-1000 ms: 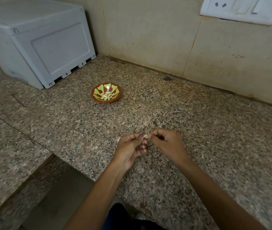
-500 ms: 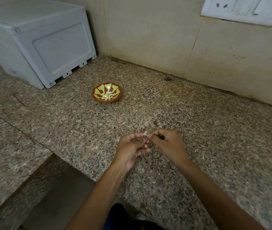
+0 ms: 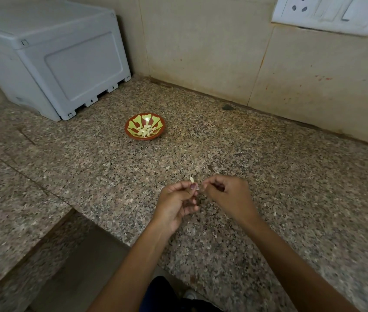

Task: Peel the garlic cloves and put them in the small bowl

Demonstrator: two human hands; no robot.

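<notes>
A speckled brown-and-grey granite countertop (image 3: pixel 257 154) fills most of the view, its polished stone surface grainy in pattern with a dull sheen. A small round bowl (image 3: pixel 131 131), seemingly glazed ceramic, is painted rust-red and yellow-green and looks smooth and slightly glossy. Pale peeled garlic cloves (image 3: pixel 145 130) inside it appear smooth and waxy. A large pale grey moulded plastic box (image 3: pixel 70 64) has a matt, even finish. The beige wall tiles (image 3: pixel 201 52) look smooth, faintly stained and smudged. A white plastic switch plate (image 3: pixel 327 14) appears smooth with a soft shine.
</notes>
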